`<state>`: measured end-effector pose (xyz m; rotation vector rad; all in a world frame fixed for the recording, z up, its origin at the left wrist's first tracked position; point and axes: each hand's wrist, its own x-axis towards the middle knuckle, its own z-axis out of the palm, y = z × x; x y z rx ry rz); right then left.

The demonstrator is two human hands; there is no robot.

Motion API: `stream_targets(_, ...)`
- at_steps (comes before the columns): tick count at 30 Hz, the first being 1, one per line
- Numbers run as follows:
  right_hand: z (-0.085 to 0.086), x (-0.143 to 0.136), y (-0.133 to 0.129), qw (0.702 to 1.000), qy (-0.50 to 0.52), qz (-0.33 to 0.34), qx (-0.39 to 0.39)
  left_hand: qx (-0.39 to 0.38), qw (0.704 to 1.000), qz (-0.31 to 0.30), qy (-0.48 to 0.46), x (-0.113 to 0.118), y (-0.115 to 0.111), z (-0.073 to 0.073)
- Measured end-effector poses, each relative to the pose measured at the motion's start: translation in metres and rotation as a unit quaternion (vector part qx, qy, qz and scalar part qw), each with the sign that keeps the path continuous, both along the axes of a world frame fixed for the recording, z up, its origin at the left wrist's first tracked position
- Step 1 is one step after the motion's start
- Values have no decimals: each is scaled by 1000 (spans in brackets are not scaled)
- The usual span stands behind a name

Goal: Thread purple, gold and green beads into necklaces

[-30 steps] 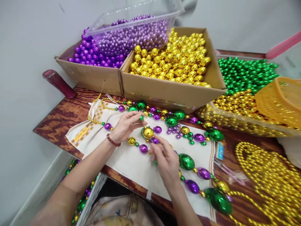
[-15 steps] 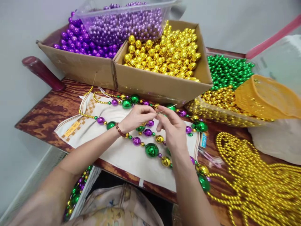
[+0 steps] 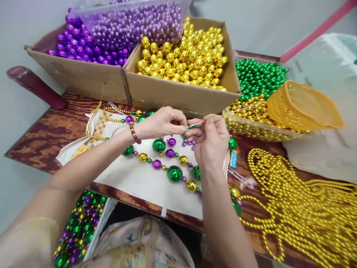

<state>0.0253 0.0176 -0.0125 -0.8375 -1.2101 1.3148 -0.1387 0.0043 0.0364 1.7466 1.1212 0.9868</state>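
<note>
Left hand (image 3: pixel 164 123) narrow, thumb and fingertips pinched together; I read them as closed on one end of a thin strand (image 3: pixel 242 109). Right hand (image 3: pixel 212 141) also pinches the strand, thumb against finger, other fingers curled. Strand is drawn nearly straight from the left fingertips, through the right hand's grip, then on up in front of the gold beads toward the yellow basket (image 3: pixel 279 100). Whether its far part is needle or thread, I cannot tell. Both hands are raised over the white cloth (image 3: pixel 145 190), just beside each other. I note a bracelet (image 3: pixel 135 133) on the left wrist. Below them, a bead string (image 3: pixel 174 173) of green, purple and gold lies across the cloth, partly hidden from me by the right forearm. Gold strands (image 3: pixel 295 201) are heaped on the table (image 3: pixel 36 137) to the right. Behind the hands stand two cardboard boxes (image 3: pixel 178 93), one of purple beads, one of gold; a clear tub (image 3: pixel 80 15) of paler purple beads rests above them.
</note>
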Motion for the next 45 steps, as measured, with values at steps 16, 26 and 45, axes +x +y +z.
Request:
stream_targets(16, -8, 79, -4, 993, 108, -10, -51, 122, 946, 172, 246, -67, -33, -68)
stream_targets(26, -50, 186, -10, 948, -279, -148, -37, -67, 926, 353, -117, -87, -58, -112)
stream_targets(45, -33, 166, 15, 508, -850, 103, 94, -56, 939, 320, -111, -94, -57, -89)
